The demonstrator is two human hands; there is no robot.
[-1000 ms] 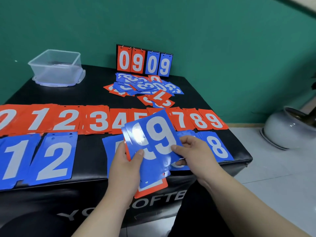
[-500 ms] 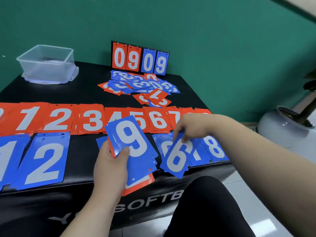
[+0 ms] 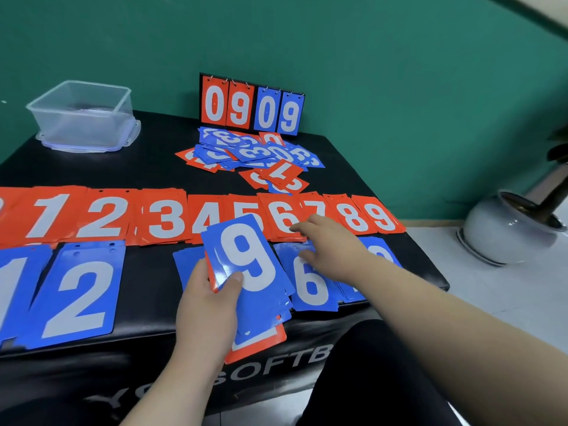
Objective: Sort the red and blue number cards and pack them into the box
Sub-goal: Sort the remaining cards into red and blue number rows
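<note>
Left hand (image 3: 206, 309) grips glossy number-card stack (image 3: 255, 272), blue 9 topmost | right hand (image 3: 329, 244), fingers relaxed, empty, over flat blue 6 card (image 3: 310, 287) | black bench (image 3: 153, 167)

counter (image 3: 153, 170): black padded top; white lettering "SOFTB" on front face at 6 o'clock, partly hidden
wall (image 3: 399, 72): plain green, 12 o'clock, behind counter
pot (image 3: 498, 238): white glazed, round, on floor at 3 o'clock
stem (image 3: 550, 192): dark, leaning out of pot toward 2 o'clock
floor (image 3: 507, 302): pale tiles, 4 o'clock
</note>
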